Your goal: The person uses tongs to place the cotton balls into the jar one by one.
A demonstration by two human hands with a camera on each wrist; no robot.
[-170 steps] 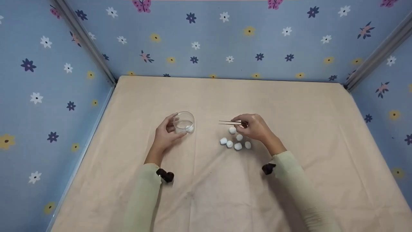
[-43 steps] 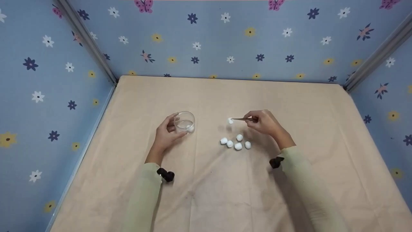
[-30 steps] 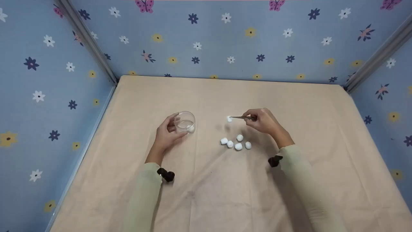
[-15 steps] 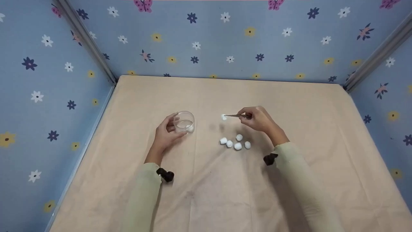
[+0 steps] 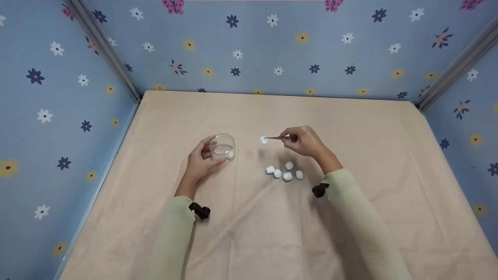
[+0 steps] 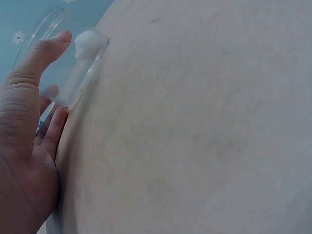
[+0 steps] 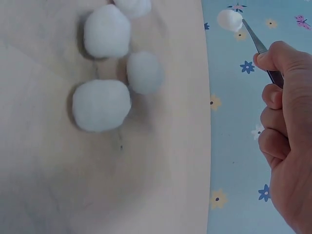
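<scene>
My left hand (image 5: 200, 164) holds a clear round cup (image 5: 223, 140) on the cloth, its thumb and fingers around the side. Inside the cup lies a white cotton ball (image 6: 89, 45), seen through the wall in the left wrist view. My right hand (image 5: 307, 142) grips metal tweezers (image 5: 278, 137) that point left. Their tips pinch another cotton ball (image 7: 229, 20) in the air, a short way right of the cup. Below the right hand, several cotton balls (image 5: 287, 176) lie loosely grouped on the cloth.
A beige cloth (image 5: 249, 233) with creases covers the table. Blue flowered panels (image 5: 249, 42) stand behind it and at both sides, joined by grey posts (image 5: 105, 48). Black wrist cameras (image 5: 200, 211) sit on both sleeves.
The tweezers, spread and bare earlier, have picked up a cotton ball from the group. During the last second my right hand has carried it left toward the cup. The left hand stays put.
</scene>
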